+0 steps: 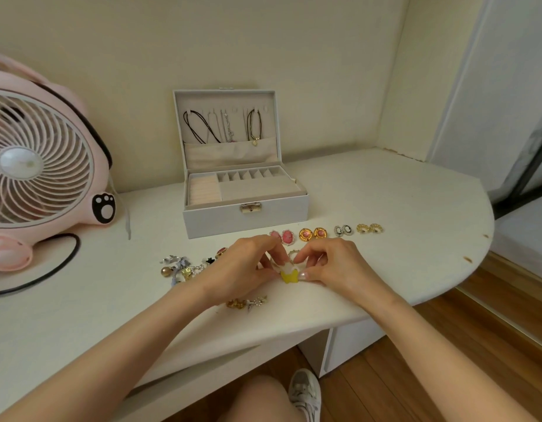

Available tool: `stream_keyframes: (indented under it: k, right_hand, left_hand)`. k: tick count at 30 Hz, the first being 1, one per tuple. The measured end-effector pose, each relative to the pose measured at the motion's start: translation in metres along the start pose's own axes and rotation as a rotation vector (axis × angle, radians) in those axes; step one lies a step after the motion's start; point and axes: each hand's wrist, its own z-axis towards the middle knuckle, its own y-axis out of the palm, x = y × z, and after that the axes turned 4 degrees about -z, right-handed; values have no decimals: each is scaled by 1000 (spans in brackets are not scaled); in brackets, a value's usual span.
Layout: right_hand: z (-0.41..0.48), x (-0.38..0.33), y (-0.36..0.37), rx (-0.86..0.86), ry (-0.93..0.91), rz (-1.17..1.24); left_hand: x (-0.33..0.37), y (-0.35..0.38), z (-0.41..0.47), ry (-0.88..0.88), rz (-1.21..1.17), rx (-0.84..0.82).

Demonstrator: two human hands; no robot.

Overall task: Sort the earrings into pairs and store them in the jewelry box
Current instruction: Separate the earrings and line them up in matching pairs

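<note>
While both hands meet over the desk [385,208], near its front edge: a yellow earring [289,277] is pinched between them (whether it touches the surface cannot be told).
Left hand [245,266]: fingers curled, thumb and fingertips gripping the yellow earring from its left side.
Right hand [333,266]: fingers curled inward, thumb tip pressed on the earring's right side, gripping it.
Sorted row: four pairs lie on the desk before the jewelry box [218,220] and off to its right. In order they are the pink oval pair [287,237], gold-rimmed pink pair [312,233], black-and-white cameo pair [343,230] and gold pair [369,228].
Unsorted heap [184,268]: mixed earrings just left of the left hand, partly hidden by it.
Small cluster [247,303]: gold and sparkly pieces beside the left wrist.
Box state: white, lid upright and open, necklaces [224,126] hanging inside the lid, tray compartments in view.
Fan [41,166]: pink, far left, with a black cable [50,269] looping across the desk.
</note>
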Motion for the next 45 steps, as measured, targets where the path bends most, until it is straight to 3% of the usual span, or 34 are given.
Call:
stream_keyframes:
  k: [13, 22, 29, 45]
  right_hand:
    - [4, -1, 7, 40, -1, -89]
    - [-2, -14, 4, 119, -67, -34]
    - [-16, -34, 10, -59, -205, -32]
    - [-22, -44, 24, -167, -235, -274]
  left_hand:
    - [1, -1, -4, 40, -23, -3]
    - [-10, -25, -24, -61, 3, 47]
    - [-21, -46, -49, -74, 20, 37]
    - [-30, -50, -62, -65, 50, 48]
